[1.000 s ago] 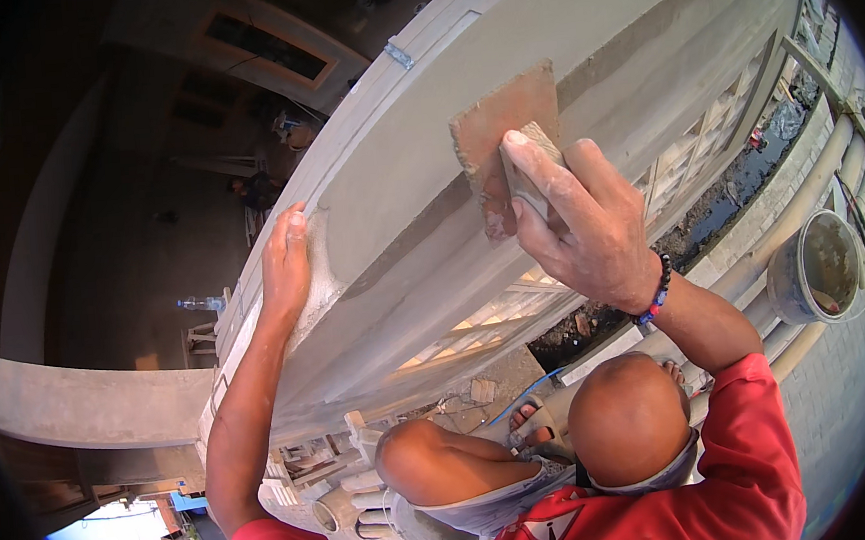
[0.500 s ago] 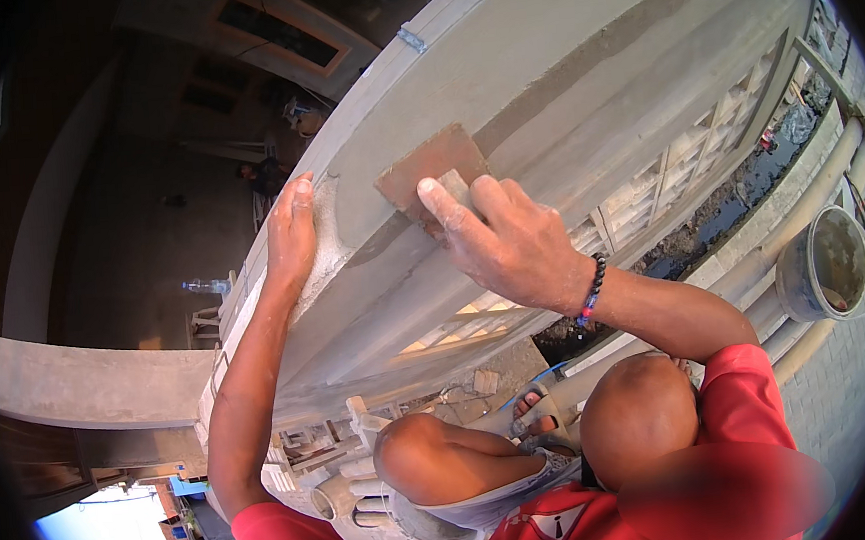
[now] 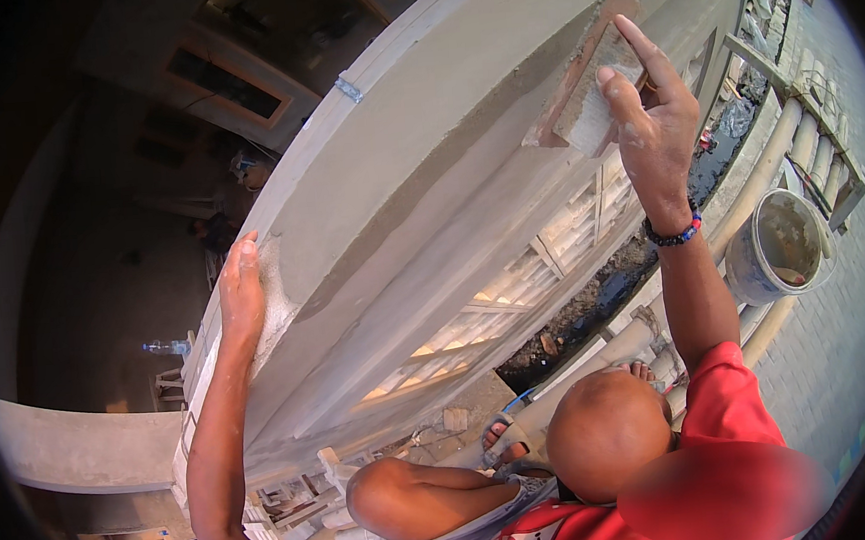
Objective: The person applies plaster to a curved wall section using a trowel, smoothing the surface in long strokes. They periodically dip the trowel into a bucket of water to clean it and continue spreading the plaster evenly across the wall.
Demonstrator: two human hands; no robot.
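Observation:
My right hand (image 3: pixel 656 124) grips a plastering float (image 3: pixel 587 69), a flat reddish-brown plate with a pale grey, mortar-crusted handle block. It is tilted, its plate seen nearly edge-on, close to the lower face of a curved grey concrete ledge (image 3: pixel 422 120); whether it touches there I cannot tell. My left hand (image 3: pixel 242 301) lies with stretched fingers along the ledge's outer left rim, holding nothing. Beside its fingers is a rough, lighter patch of mortar (image 3: pixel 274 299). A darker, damp-looking band runs along the ledge's edge.
A mortar-stained bucket (image 3: pixel 777 246) stands at right by bamboo poles (image 3: pixel 762 172). Below the ledge are a pale lattice (image 3: pixel 514 284) and a dark, wet ditch (image 3: pixel 595 299). A clear plastic bottle (image 3: pixel 165 347) lies at left. My bent knees are below.
My right hand has swung up and right with the float, which has turned from broad face to nearly edge-on. My left hand stays on the ledge. The whole view has shifted.

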